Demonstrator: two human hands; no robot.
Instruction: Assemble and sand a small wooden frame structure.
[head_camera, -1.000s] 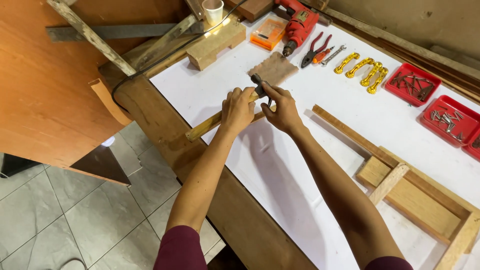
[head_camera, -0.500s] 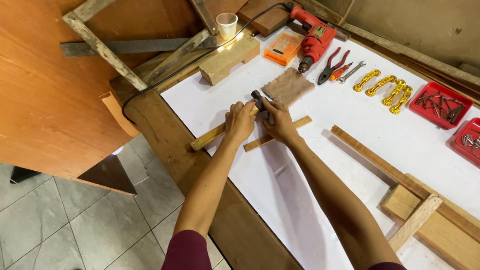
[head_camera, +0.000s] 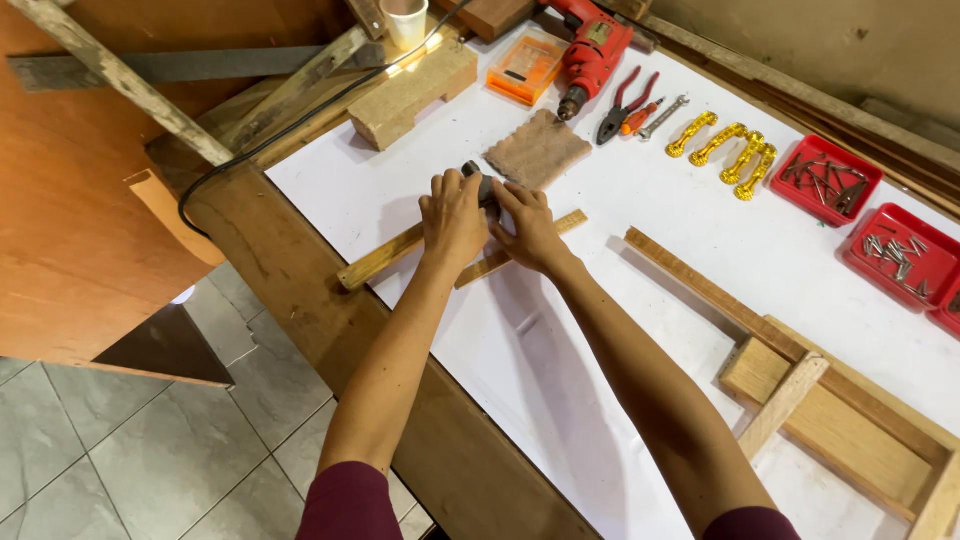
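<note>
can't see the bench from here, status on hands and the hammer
Left hand and right hand both on hammer. Hammer lies over thin wood strip. Nothing blocking.

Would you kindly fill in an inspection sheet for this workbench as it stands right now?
Surface: white sheet over a wooden bench.
Job's things: two wooden strips, a dark tool between the hands.
Clutter: sanding pad, red drill, pliers, gold handles, red trays, wood block, wooden frame, orange case, paper cup.
Grippers: left hand and right hand side by side on the strips.
Cables: black cord along the bench edge.
Surroundings: grey tiled floor, brown panel.
</note>
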